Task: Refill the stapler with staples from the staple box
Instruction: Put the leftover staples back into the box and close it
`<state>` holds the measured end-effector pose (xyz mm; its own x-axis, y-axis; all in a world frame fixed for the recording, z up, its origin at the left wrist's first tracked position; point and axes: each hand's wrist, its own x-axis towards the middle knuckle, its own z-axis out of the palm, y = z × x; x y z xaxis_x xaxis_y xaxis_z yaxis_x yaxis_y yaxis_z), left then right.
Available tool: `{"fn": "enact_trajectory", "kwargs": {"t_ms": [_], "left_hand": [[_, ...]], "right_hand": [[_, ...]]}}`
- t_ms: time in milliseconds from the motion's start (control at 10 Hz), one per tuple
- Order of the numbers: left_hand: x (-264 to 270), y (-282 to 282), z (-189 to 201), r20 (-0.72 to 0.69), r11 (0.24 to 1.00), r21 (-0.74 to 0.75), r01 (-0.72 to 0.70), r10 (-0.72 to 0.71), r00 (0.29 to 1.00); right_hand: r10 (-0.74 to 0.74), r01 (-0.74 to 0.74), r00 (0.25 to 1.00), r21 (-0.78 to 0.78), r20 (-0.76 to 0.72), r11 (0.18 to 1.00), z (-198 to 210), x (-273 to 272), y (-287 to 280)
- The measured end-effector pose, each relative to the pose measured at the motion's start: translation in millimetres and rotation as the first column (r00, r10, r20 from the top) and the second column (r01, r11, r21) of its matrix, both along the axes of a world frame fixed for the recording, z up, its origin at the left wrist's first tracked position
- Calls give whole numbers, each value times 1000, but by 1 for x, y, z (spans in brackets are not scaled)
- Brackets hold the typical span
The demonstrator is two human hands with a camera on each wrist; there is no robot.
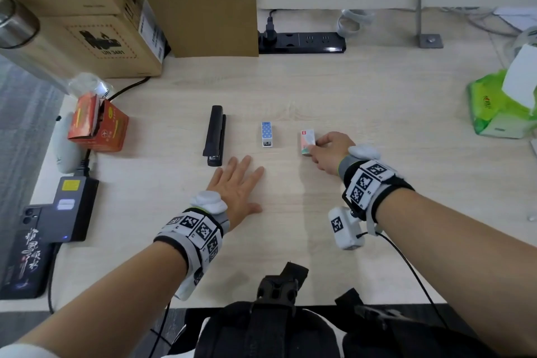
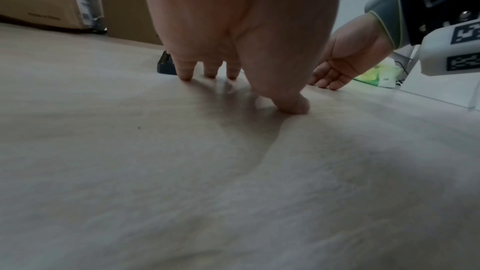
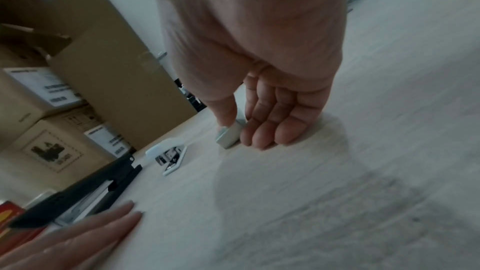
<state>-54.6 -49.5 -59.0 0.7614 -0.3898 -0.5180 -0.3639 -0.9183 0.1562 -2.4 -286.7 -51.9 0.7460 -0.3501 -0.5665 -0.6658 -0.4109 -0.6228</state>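
A long black stapler point(image 1: 215, 135) lies closed on the pale wooden desk point(image 1: 290, 227), also seen in the right wrist view point(image 3: 78, 198). Right of it stands a small blue dotted stapler point(image 1: 266, 134) point(image 3: 168, 155). Further right lies the small pink-and-green staple box point(image 1: 306, 139) point(image 3: 228, 138). My right hand point(image 1: 315, 147) point(image 3: 236, 130) pinches that box on the desk, thumb on one side and fingers on the other. My left hand point(image 1: 241, 183) point(image 2: 233, 48) rests flat on the desk just in front of the black stapler point(image 2: 165, 65), fingers straight, holding nothing.
Stacked cardboard boxes point(image 1: 116, 9) fill the back left, with a black power strip point(image 1: 302, 42) behind the staplers. A red carton point(image 1: 98, 128) and a phone on a charger point(image 1: 58, 212) sit at the left edge. A green tissue pack point(image 1: 499, 107) is at the far right.
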Motion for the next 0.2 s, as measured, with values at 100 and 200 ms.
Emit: {"fn": "enact_trajectory", "kwargs": {"t_ms": [100, 200], "left_hand": [[-3, -1, -2, 12, 1000, 19, 11, -11, 1000], [-2, -1, -4, 37, 1000, 27, 15, -16, 999]], "right_hand": [[29, -29, 1000, -29, 1, 999, -8, -3, -6], [33, -32, 999, -37, 13, 999, 1, -7, -13]]}}
